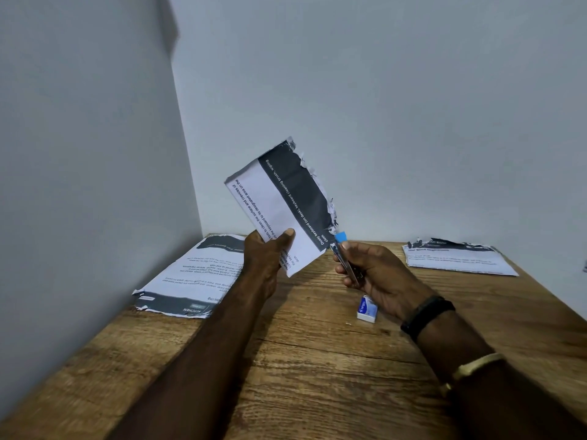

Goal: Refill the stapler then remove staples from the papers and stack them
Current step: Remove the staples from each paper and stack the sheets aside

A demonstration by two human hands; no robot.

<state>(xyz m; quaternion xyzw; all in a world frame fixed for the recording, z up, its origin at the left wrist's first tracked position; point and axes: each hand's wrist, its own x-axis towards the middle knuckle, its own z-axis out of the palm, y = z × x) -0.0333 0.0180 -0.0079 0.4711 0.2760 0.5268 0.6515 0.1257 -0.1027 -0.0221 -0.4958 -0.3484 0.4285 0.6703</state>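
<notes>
My left hand [270,255] holds up a torn printed paper [279,204] with a dark band and ragged right edge, tilted above the table. My right hand [374,274] grips a small metal stapler [344,262] with a blue tip, and that tip touches the paper's lower right corner. A stack of printed papers [197,281] lies flat at the table's left. Another set of papers [457,257] lies at the far right. A small white and blue staple box [367,309] sits on the table below my right hand.
The wooden table [317,360] stands in a corner, with grey walls close on the left and behind. Its right edge runs diagonally down the right side. My right wrist wears a black band and a gold bracelet.
</notes>
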